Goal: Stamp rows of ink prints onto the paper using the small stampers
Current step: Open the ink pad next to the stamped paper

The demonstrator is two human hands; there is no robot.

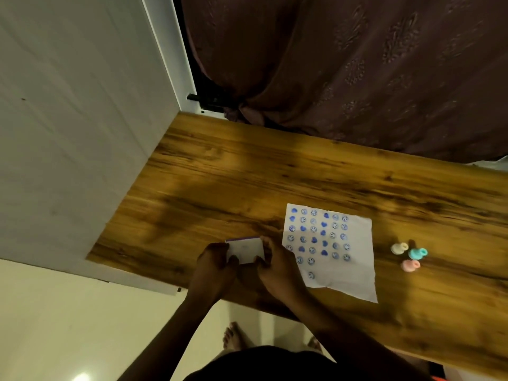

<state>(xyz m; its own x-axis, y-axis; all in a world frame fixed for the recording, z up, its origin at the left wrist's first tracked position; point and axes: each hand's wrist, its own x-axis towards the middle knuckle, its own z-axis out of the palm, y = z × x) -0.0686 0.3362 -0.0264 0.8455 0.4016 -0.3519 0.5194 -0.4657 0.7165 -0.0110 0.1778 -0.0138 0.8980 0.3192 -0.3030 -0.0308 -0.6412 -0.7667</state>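
Observation:
A white sheet of paper (349, 268) lies on the wooden table (247, 171), covered with rows of blue heart and smiley prints. To its right stand three small stampers: a cream one (399, 248), a teal one (417, 253) and a pink one (410, 265). Left of the paper, my left hand (215, 264) and my right hand (275, 266) both grip a small white box with a purple edge (245, 250), most likely the ink pad, just above the table's near edge. Whether the box is open or closed is unclear.
A white panelled wall (82, 119) borders the table on the left. A dark maroon curtain (343, 64) hangs behind the far edge. Cream floor and bare feet (233, 336) show below the near edge.

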